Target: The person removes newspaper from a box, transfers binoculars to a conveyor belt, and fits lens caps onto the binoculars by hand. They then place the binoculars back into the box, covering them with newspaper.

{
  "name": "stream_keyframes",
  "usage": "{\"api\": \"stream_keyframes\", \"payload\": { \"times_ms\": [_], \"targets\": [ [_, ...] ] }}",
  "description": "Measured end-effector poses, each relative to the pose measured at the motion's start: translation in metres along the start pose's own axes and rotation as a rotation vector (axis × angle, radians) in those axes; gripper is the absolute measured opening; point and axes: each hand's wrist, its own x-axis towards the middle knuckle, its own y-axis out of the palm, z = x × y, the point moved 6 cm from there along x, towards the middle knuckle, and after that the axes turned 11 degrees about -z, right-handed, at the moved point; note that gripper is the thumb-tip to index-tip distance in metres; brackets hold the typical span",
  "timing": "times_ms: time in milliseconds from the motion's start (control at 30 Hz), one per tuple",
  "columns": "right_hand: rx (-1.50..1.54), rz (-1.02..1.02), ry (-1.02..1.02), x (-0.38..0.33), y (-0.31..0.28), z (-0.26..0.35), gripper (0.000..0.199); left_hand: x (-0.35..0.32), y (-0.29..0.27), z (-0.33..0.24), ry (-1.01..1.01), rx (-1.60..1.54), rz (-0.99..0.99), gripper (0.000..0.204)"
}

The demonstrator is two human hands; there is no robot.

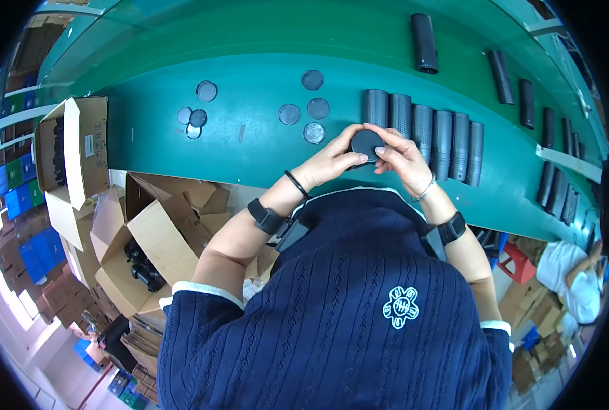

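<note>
Fingers of our left hand [333,161] and right hand [401,158] pinch round matte black cap [366,144] between them. Just beyond fingertips: row of ribbed dark cylinders [424,131]. Left of fingers, flat grey discs [307,109] on smooth green belt [249,147].

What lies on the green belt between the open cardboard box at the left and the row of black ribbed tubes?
In the head view, loose dark round discs lie scattered on the green belt.

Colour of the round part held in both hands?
Black: the round part, held between the left hand and right hand. Head view shows it best.
</note>
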Motion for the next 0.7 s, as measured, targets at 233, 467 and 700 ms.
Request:
{"api": "stream_keyframes", "payload": {
  "times_ms": [233,467,700],
  "targets": [
    [0.030,-0.016,-0.098,-0.002,0.005,-0.001,0.042,0.002,0.003,-0.002,0.041,0.003,-0.012,0.051],
    [-0.492,-0.015,-0.448,-0.009,0.009,0.024,0.076,0.007,0.002,-0.005,0.186,0.384,-0.060,0.075],
    [-0.716,-0.144,-0.693,-0.009,0.020,0.033,0.072,0.005,0.006,-0.015,0.406,0.490,-0.126,0.063]
  ]
}}
